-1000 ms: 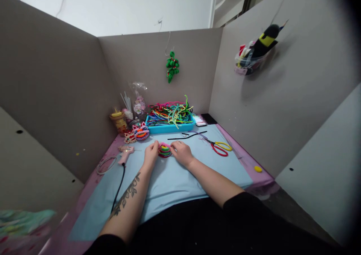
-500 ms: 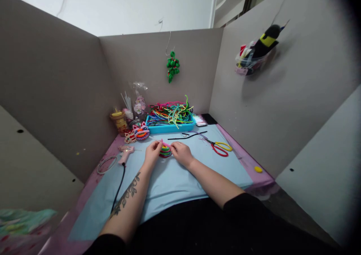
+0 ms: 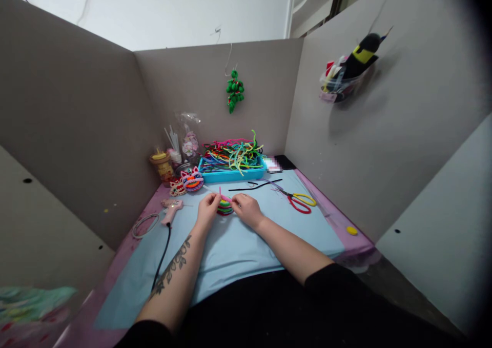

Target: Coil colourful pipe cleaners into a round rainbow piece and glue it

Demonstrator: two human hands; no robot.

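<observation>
Between my two hands is a small rounded piece made of pipe cleaners, banded in red, green, yellow and pink. A pink pipe cleaner end sticks up from its top left. My left hand pinches the piece at its left side, near that end. On the other side my right hand has its fingers closed at the piece's upper right, on the pink strand. The fingertips cover part of the piece. Just beyond the hands lie black pipe cleaners on the blue cloth.
A blue tray heaped with pipe cleaners stands behind. Red-and-yellow scissors lie right. At left are a pink glue gun with its black cord, a finished lion-like face and a jar. Grey partitions enclose the desk.
The pink end at the top left now stands more upright, and the pink strand slants between the hands. Both hands have stayed in nearly the same place.
</observation>
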